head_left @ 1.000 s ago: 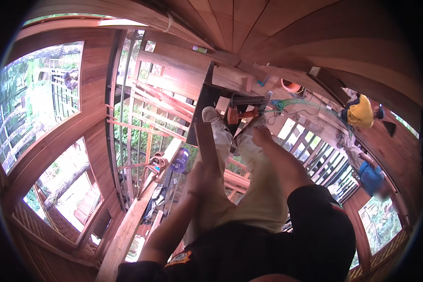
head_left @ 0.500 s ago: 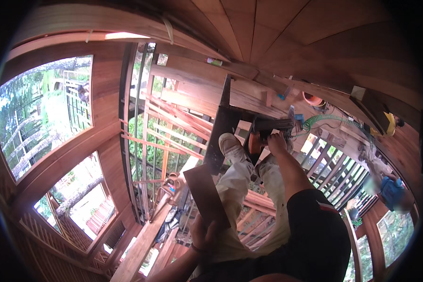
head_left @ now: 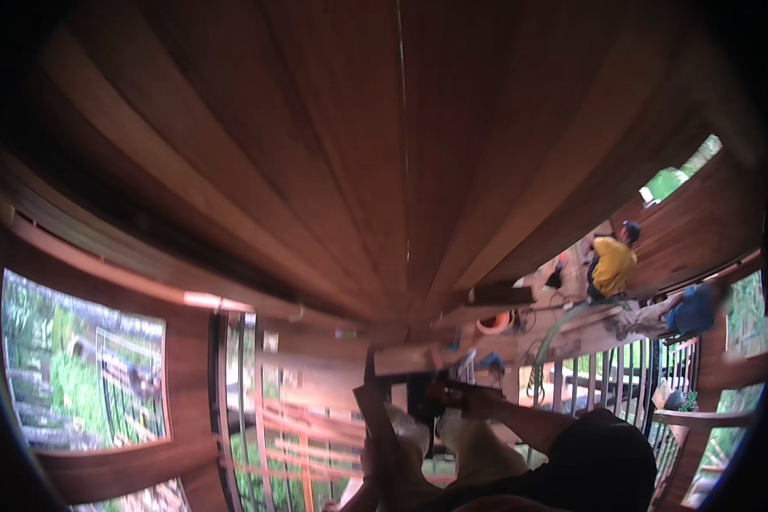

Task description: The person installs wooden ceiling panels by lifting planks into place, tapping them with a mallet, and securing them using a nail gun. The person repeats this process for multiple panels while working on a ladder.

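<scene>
A short brown wooden board (head_left: 379,418) stands nearly upright in my left hand (head_left: 372,461), which is blurred at the lower middle. My right hand (head_left: 480,404) grips an orange and black tool that looks like a nail gun (head_left: 442,392), held in front of my legs. Motion smears its outline. Over both hands spread the long planks of a wooden ceiling (head_left: 401,171); neither the board nor the tool touches them. My light trousers (head_left: 478,448) show below the tool.
A green coiled hose (head_left: 541,363) hangs right of the tool. An orange bucket (head_left: 497,322) is farther off. A person in a yellow shirt (head_left: 613,263) and another in blue (head_left: 689,314) are at the right. Railings and slats (head_left: 307,427) lie below left.
The view has swung upward, so the ceiling planks now fill much of it. The board is more upright and closer to the tool. Both hands keep their holds.
</scene>
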Tool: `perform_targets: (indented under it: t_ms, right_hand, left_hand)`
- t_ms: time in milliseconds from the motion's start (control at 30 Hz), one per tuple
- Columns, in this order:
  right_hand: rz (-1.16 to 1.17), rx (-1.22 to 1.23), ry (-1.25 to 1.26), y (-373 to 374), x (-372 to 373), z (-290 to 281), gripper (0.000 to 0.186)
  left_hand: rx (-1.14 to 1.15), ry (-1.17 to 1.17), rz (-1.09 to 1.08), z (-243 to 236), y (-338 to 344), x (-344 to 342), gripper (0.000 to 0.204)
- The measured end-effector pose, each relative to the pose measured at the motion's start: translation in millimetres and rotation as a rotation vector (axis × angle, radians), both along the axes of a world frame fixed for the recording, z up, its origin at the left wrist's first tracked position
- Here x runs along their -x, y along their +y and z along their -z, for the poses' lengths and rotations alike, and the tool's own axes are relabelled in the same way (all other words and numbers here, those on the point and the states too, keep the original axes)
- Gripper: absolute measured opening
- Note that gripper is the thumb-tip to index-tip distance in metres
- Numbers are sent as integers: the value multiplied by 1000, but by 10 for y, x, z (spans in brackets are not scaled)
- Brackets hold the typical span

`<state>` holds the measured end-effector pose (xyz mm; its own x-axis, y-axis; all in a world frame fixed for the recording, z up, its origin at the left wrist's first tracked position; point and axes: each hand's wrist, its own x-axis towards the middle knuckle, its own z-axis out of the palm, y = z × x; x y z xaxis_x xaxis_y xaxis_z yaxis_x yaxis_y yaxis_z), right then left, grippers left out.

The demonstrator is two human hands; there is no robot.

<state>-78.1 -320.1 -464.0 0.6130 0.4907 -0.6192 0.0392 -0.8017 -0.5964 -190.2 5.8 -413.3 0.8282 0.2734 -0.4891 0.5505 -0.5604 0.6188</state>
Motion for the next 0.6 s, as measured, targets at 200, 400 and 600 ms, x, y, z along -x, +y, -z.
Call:
perform_targets:
  t_ms: [200,400,600]
  right_hand:
    - [139,35,-408,-572,252,-1791,74]
    - [778,97,-753,-918,400,-3489,84]
    - [1038,107,-1402,-1873,387,-4697,80]
  left_hand:
    - [67,-584,255,-1566,-15,-1083,23]
    - [-24,-1338,483,-3693,-199,-2964,45]
    - [237,-1849,546,-6101,-1087,-3906,41]
